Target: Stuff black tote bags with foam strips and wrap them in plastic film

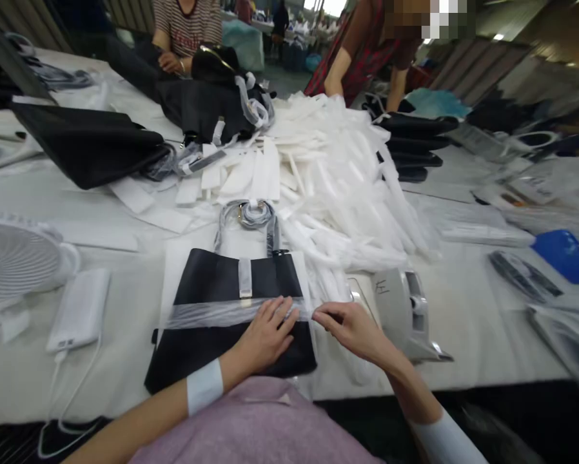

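Observation:
A black handbag (207, 351) lies flat in front of me on a white sheet, its wrapped handles (273, 235) pointing away. Clear plastic film (193, 314) runs as a band across its middle, and a wrapped strap tab (245, 278) comes down over the front. My left hand (269, 332) rests on the bag and the band, fingers spread. Just off the bag's right edge, my right hand (350, 327) is closed in a pinch at the band's right end; the fingertips partly hide what they grip.
A tape dispenser (400, 309) stands close to my right hand. White foam strips (338, 174) are heaped beyond the bag. At left are a fan (16, 261) and a cabled power bank (79, 309). More black bags (91, 142) lie ahead, where two people (187, 32) stand.

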A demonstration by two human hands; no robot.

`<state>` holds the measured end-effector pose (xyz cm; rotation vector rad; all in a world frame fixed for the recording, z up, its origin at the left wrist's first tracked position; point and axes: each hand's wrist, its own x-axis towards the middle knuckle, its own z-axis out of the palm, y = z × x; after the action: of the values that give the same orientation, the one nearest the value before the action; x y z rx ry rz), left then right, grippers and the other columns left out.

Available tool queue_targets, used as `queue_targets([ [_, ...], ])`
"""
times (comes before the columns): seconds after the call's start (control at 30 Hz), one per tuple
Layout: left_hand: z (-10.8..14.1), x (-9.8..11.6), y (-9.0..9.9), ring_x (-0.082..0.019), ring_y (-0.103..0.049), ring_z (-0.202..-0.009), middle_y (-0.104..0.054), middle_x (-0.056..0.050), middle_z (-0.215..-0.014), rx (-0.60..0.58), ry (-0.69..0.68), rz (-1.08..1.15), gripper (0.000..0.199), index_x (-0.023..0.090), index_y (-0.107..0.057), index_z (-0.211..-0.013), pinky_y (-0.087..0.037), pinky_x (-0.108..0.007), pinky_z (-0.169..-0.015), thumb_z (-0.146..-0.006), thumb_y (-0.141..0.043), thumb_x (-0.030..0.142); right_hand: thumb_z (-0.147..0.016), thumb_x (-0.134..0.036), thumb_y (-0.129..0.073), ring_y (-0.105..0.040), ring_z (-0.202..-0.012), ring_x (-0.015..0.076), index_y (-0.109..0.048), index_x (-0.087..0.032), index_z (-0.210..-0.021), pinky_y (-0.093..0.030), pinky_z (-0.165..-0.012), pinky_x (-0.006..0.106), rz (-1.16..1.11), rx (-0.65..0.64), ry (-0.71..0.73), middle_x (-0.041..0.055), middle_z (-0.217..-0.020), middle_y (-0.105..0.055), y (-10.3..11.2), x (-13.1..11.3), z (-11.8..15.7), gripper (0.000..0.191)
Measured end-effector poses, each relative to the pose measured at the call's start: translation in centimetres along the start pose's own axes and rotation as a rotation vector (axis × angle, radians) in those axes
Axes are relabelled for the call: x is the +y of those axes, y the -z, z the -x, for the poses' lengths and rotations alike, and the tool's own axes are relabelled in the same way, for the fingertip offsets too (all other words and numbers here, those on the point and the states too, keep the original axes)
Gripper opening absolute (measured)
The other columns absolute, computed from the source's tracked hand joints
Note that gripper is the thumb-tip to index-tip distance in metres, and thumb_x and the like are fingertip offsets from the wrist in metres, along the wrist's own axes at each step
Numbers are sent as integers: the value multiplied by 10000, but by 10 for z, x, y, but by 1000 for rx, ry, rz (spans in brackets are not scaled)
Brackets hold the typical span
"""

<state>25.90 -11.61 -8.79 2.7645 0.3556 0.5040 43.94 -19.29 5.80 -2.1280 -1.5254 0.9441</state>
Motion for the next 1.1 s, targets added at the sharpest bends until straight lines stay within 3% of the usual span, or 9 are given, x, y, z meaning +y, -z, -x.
queue_targets([
  [0.1,1,0,1,-339,-350,-1384,-358,-143,-1528,-14,-6,29,572,157,-341,-1470,-350,-510,-1110,-937,-477,312,-895,-363,-484,-528,-599,144,-674,-163,-671,-328,-566,251,152,-74,-48,14,-601,-619,-13,18,-28,355],
  [0.23,0,-3,1,-333,-337,-1393,-346,-134,-1538,-28,-10,51,574,154,-329,-1476,-332,-503,-1122,-944,-463,323,-861,-372,-520,-482,-546,135,-661,-169,-622,-265,-529,261,306,-124,-114,18,-543,-583,-16,28,-47,344],
  [0.37,0,-4,1,-331,-320,-1404,-336,-136,-1543,-28,-7,63,570,152,-331,-1473,-312,-506,-1130,-946,-460,326,-846,-431,-552,-457,-517,125,-609,-176,-548,-238,-514,271,373,-159,-116,19,-511,-562,-12,25,-51,396],
  [0.6,1,-2,2,-328,-294,-1418,-303,-159,-1554,-52,8,105,556,152,-346,-1455,-290,-511,-1133,-940,-467,321,-852,-597,-527,-526,-534,151,-661,-188,-565,-253,-513,288,438,-118,-184,70,-570,-639,-19,29,-52,517],
  [0.7,-1,-1,5,-332,-278,-1425,-215,-188,-1581,-53,46,122,585,143,-331,-1459,-290,-507,-1126,-918,-498,294,-861,-540,-549,-575,-593,178,-699,-187,-618,-259,-529,289,536,-121,-202,102,-637,-679,-22,24,-51,454],
  [0.8,-4,3,8,-355,-253,-1424,-168,-121,-1609,-74,37,103,644,170,-268,-1499,-269,-532,-1122,-905,-492,276,-880,-426,-539,-605,-646,195,-730,-177,-691,-270,-551,288,609,-87,-217,123,-693,-706,-25,19,-47,367],
  [0.93,-6,9,7,-343,-251,-1416,-245,-56,-1595,-69,37,57,661,159,-231,-1519,-257,-525,-1123,-908,-448,282,-870,-530,-532,-579,-591,168,-702,-172,-625,-285,-528,274,449,-46,-268,98,-610,-678,-25,23,-41,466],
  [1.1,-4,12,0,-311,-284,-1408,-298,-43,-1575,7,40,-8,694,188,-261,-1516,-284,-486,-1113,-854,-469,188,-727,-654,-651,-509,-514,153,-592,-168,-502,-261,-502,288,361,90,-404,64,-494,-592,-23,51,-37,538],
])
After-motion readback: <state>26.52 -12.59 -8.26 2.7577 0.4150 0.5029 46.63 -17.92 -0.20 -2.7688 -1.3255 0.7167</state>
